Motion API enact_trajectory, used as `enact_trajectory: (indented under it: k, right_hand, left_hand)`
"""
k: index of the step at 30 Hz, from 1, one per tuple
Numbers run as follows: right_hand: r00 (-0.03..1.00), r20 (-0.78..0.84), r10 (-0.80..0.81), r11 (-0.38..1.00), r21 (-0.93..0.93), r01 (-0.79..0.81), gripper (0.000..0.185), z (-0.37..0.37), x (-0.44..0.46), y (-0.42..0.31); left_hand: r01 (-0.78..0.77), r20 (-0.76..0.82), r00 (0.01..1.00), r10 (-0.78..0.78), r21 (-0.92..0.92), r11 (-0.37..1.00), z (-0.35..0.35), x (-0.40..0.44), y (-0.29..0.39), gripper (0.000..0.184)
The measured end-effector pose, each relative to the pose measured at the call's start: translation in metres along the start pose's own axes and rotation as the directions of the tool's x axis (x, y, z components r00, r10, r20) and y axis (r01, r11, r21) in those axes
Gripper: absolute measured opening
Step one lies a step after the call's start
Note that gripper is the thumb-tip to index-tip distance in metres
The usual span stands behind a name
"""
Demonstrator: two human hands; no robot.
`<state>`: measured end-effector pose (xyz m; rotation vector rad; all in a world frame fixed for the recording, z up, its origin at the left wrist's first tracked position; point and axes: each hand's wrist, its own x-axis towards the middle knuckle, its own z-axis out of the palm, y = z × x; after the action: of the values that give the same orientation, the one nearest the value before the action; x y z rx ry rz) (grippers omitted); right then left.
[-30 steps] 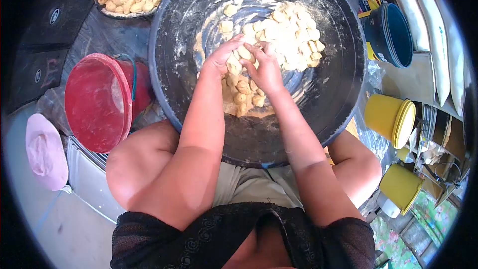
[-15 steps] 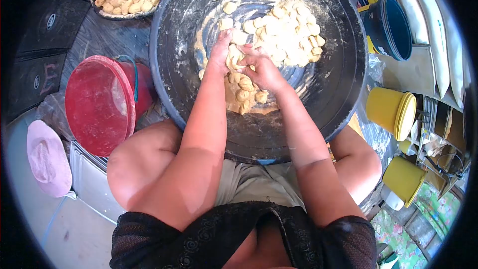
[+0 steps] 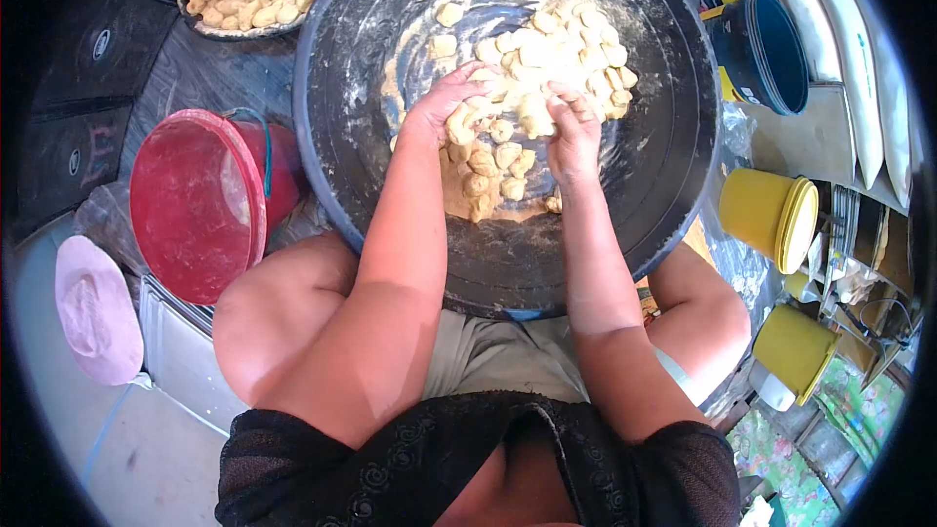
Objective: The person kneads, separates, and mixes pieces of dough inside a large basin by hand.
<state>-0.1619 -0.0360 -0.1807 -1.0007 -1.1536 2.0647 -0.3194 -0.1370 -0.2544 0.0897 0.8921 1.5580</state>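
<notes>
A person is sitting behind a wide black basin [image 3: 673, 151], which is filling the upper middle of the frame, with both forearms lying over its near edge. Close to the centre of the frame, the left grip [image 3: 437, 111] is curving around a yellowish lump [image 3: 461, 125] that looks like dough; the lump is lying against the palm, though I cannot tell whether the fingers are closing fully on it. A little to the right, the right grip [image 3: 576, 137] is pinching a pale lump [image 3: 535, 115] between thumb and fingers. The step in hand, as I'm reading it, is handling the lumps singly. A bright heap of pieces [image 3: 586, 49] is spreading above and to the right, and a smaller cluster [image 3: 483, 181] is sitting below the grips on tan powder [image 3: 454, 200]. Any next move is calling for a light touch, I'm judging, since the pieces are crowding together and are probably soft enough to dent or stick. At the upper left, a heaped tray [image 3: 234, 34] is holding similar pieces, and a red bucket [image 3: 190, 224] is standing below it, just beside the basin.
</notes>
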Motion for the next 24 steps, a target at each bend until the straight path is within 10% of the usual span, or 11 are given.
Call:
enact_trajectory:
  k: [2, 5, 6, 9, 14, 17, 21, 24]
  right_hand:
    - [0.995, -0.081, -0.061, 0.985, 0.156, 0.073, 0.022, -0.004, 0.002, -0.008]
    - [0.93, 0.29, 0.225, 0.879, -0.472, -0.066, 0.027, -0.044, 0.014, -0.012]
    - [0.894, 0.346, 0.285, 0.604, -0.789, 0.113, 0.03, -0.024, 0.004, -0.029]
    - [0.962, 0.251, 0.11, 0.796, -0.602, 0.066, 0.034, 0.009, 0.002, -0.01]
    - [0.976, 0.179, 0.124, 0.735, -0.678, 0.031, 0.039, 0.004, 0.036, 0.005]
    - [0.901, 0.365, -0.233, 0.441, -0.786, 0.432, 0.038, -0.008, 0.043, 0.017]
    - [0.814, 0.58, 0.013, 0.675, -0.606, 0.421, 0.032, 0.022, 0.015, 0.034]
    - [0.974, 0.221, -0.049, 0.922, -0.364, 0.129, 0.021, 0.005, 0.024, 0.046]
  left_hand:
    - [0.001, 0.055, 0.998, -0.001, -0.01, 1.0, -0.012, -0.002, 0.0, 0.027]
    - [0.012, 0.167, 0.986, 0.011, -0.136, 0.991, -0.021, -0.002, 0.001, 0.029]
    - [0.016, 0.132, 0.991, -0.005, -0.083, 0.996, -0.014, -0.003, 0.003, 0.032]
    - [0.055, 0.055, 0.997, -0.056, 0.027, 0.998, 0.005, -0.004, 0.006, 0.041]
    - [0.137, -0.01, 0.991, -0.137, 0.024, 0.99, 0.004, -0.004, 0.012, 0.058]
    - [0.128, 0.063, 0.99, -0.126, -0.043, 0.991, -0.004, 0.0, 0.01, 0.066]
    - [0.127, 0.061, 0.991, -0.123, -0.068, 0.99, -0.009, 0.004, -0.003, 0.06]
    - [0.169, -0.015, 0.986, -0.168, 0.07, 0.983, 0.003, -0.002, 0.001, 0.047]
